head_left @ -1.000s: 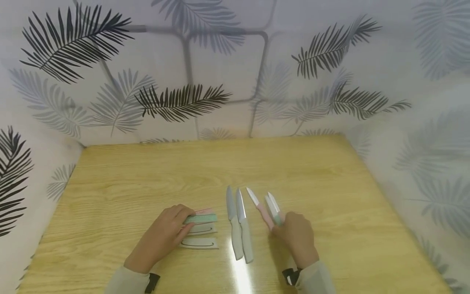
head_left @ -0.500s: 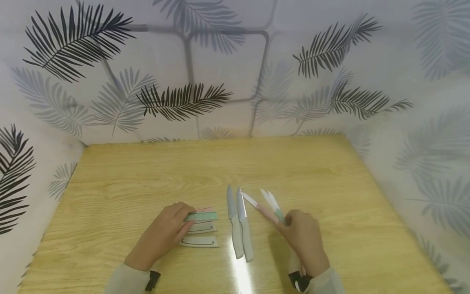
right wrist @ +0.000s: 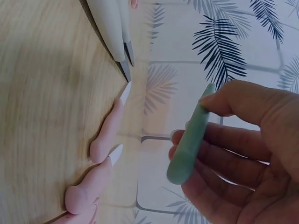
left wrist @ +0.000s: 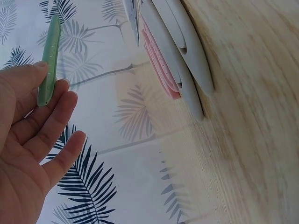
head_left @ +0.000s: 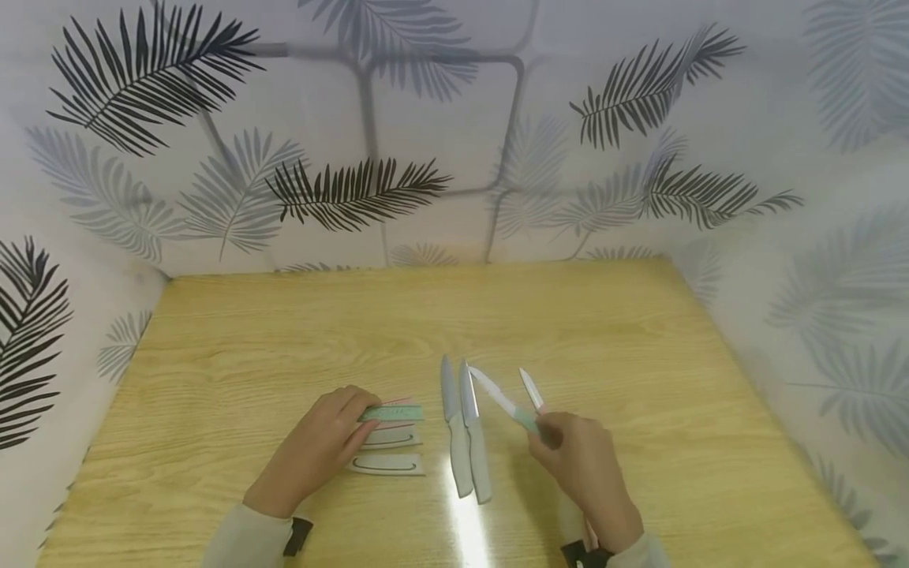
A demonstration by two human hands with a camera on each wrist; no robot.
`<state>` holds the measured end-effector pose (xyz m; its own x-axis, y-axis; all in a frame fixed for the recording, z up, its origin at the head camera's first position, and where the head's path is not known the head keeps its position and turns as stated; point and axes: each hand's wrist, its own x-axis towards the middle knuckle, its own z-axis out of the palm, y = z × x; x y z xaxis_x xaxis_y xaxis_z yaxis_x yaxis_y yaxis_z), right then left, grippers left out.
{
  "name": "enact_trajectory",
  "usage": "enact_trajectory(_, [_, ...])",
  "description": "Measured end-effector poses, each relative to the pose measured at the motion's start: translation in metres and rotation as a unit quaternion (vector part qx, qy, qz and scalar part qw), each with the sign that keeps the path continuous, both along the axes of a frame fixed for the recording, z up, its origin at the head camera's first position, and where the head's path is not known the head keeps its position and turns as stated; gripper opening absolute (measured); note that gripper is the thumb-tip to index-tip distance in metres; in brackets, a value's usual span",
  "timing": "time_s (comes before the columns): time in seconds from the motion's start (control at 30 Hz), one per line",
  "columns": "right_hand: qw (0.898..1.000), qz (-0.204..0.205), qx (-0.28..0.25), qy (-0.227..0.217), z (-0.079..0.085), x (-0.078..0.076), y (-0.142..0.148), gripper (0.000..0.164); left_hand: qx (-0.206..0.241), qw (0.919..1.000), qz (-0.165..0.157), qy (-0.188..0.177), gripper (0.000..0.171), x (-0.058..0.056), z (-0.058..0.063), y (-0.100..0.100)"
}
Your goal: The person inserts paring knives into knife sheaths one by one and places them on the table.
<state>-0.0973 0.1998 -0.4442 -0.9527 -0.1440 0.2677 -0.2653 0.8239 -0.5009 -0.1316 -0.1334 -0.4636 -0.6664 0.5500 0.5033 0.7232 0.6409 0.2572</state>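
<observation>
My left hand (head_left: pixel 319 446) pinches a green knife sheath (left wrist: pixel 50 60) between thumb and fingers, raised over the table. Below it lie two pale grey sheaths (head_left: pixel 387 465) with a pink sheath (left wrist: pixel 161 74) beside them. In my right hand (head_left: pixel 585 465) is a small knife (right wrist: pixel 189 142), gripped by its green handle, its white blade pointing up and left in the head view. Two pink-handled knives (right wrist: pixel 108 130) lie on the table by that hand; in the head view the hand mostly hides them.
Between my hands, two larger knives with pale grey handles (head_left: pixel 460 461) lie side by side, blades pointing away from me. The wooden table (head_left: pixel 284 331) meets a leaf-patterned curtain (head_left: pixel 440 118) at the back and sides. Another pink item (right wrist: pixel 81 217) lies nearest the right wrist.
My right hand has lifted the green-handled knife away from the pink knives, and its blade has swung to the left. The left hand has raised the green sheath slightly.
</observation>
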Motion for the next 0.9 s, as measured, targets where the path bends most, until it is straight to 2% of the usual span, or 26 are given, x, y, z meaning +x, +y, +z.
enact_trajectory(0.2, [1.000,0.020,0.013,0.012,-0.002,0.002,-0.005,0.014,-0.002,1.0000,-0.002,0.001,0.025,-0.001,0.001,0.001])
enact_trajectory(0.43, [0.992,0.083,0.047,0.079,-0.005,0.000,-0.009,0.008,0.005,1.0000,-0.006,-0.003,0.023,-0.001,0.002,0.002])
enact_trajectory(0.6, [0.986,0.103,0.075,0.105,-0.005,-0.001,-0.014,0.009,0.017,0.9997,-0.015,0.010,0.024,0.000,0.001,0.002])
enact_trajectory(0.77, [0.982,0.128,0.062,0.127,-0.006,-0.003,-0.018,0.012,0.022,0.9995,-0.017,0.018,0.024,0.002,0.002,0.004])
enact_trajectory(0.9, [0.979,0.131,0.064,0.140,-0.008,-0.003,-0.019,0.015,0.027,0.9990,-0.022,0.027,0.024,0.003,0.004,0.005])
